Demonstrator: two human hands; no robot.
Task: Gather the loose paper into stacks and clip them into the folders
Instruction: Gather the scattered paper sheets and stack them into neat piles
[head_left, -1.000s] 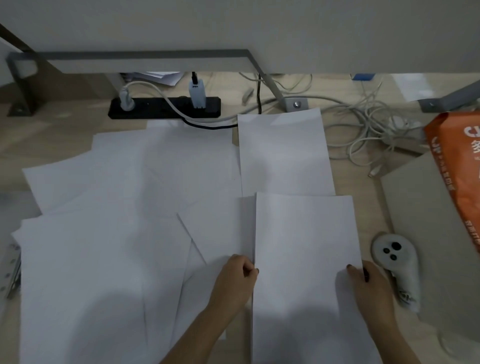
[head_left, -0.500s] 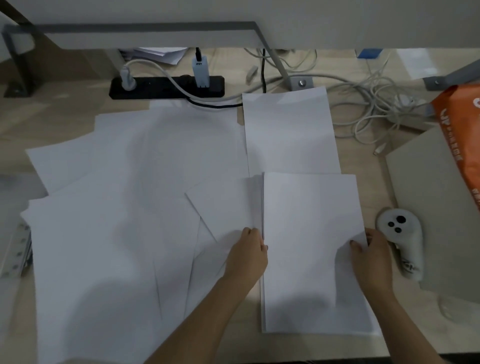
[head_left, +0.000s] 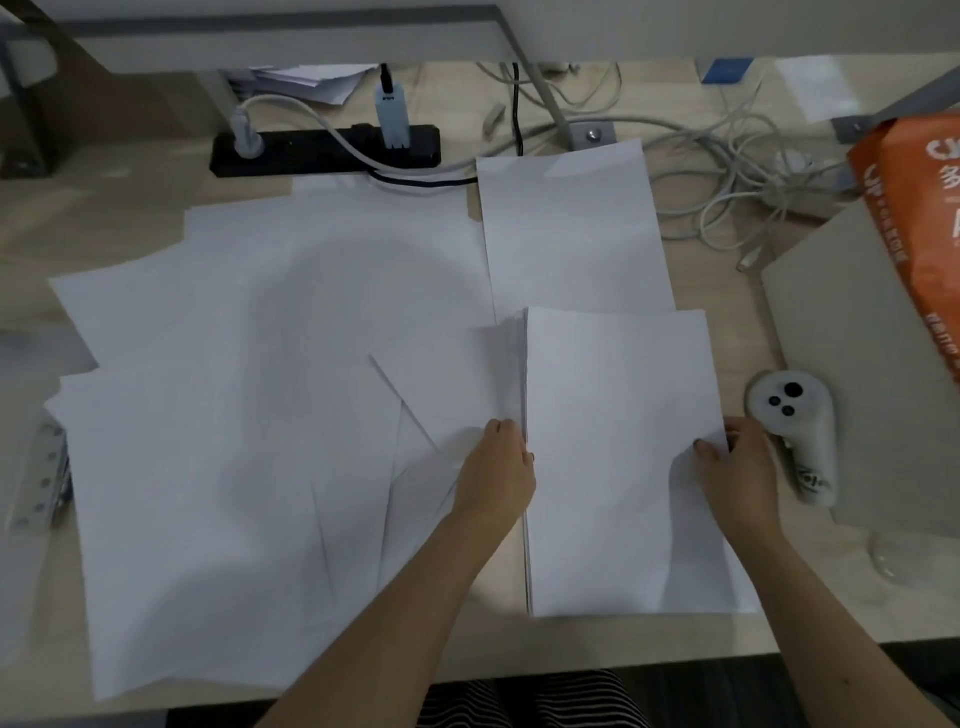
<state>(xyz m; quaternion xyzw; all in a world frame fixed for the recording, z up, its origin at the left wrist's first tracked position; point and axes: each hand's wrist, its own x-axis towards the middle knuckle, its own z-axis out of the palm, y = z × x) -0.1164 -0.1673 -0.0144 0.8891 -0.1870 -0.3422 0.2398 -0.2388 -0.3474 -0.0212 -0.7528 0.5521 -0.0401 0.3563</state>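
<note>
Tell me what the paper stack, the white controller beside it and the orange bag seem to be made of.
The stack: thin matte white paper; separate sheet edges show along its left side. The controller: probably smooth moulded plastic, rounded, with dark buttons. The orange bag: likely coated paper or plastic film, faint sheen, creased, printed lettering.

A stack of paper (head_left: 618, 457) lies on the desk (head_left: 104, 208). The left hand (head_left: 498, 467) grips its 9 o'clock edge with curled fingers. The right hand (head_left: 737, 473) pinches the 3 o'clock edge, thumb on top. Loose sheets (head_left: 234, 415) spread toward 9 o'clock. One sheet (head_left: 571, 228) lies at 12 o'clock. A white controller (head_left: 795, 431) sits just beside the right hand.
</note>
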